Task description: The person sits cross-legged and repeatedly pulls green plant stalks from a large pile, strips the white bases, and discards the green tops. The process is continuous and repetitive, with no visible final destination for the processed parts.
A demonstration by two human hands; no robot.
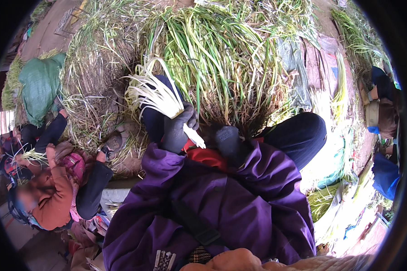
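In a dark glove, my left hand [180, 128] is closed around a bunch of pale leafy stalks [160, 97]. Their loose, whitish-yellow leaves fan out to the upper left, and the white stem ends stick out below the fist. My right hand [229, 141], gloved too, is in front of my body at the near edge of a big heap of long green and yellowing leaves [212, 58]. Its fingers are turned away and hidden, so a hold on anything does not show. Red cloth [208, 159] covers my lap between the hands.
My bent knee [303, 135] sticks out at right beside bright pale stalks on plastic sheeting [323, 169]. Left of me, a person in a rust-coloured top [61, 198] sits holding pale stalks near a full green sack [40, 86]. More people are at the right rim.
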